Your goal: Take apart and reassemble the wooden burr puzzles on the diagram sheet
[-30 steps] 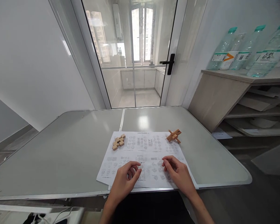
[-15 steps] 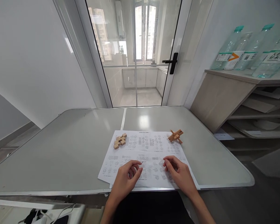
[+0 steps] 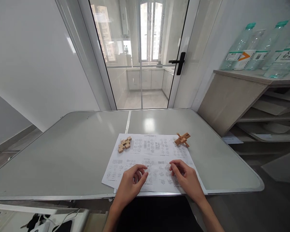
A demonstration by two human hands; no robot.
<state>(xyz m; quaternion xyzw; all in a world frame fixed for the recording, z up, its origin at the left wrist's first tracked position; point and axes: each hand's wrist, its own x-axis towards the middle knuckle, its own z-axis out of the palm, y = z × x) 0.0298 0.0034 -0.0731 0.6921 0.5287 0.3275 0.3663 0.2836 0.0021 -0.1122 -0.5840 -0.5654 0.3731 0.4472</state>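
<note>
White printed sheets [image 3: 154, 157] with small diagrams lie near the front edge of the grey table. My left hand [image 3: 133, 180] rests over their lower left part, fingers curled with a gap between thumb and fingertips and nothing held. Over the lower right part is my right hand [image 3: 185, 175], its fingers loosely bent, also holding nothing. A light wooden block cluster [image 3: 124, 144] sits on the paper's upper left corner. On the upper right corner stands a darker wooden interlocking piece [image 3: 182, 140] with crossed bars. Neither hand touches the wooden pieces.
The grey table [image 3: 62, 154] reaches to a glass door [image 3: 149, 83] with a black handle. Several clear bottles [image 3: 259, 51] stand on a wooden shelf unit [image 3: 234, 96] at the right. A white surface [image 3: 11, 219] with cables and a dark phone is at the lower left.
The camera view has shifted very slightly. Both hands and the wooden pieces keep their places on and over the paper.
</note>
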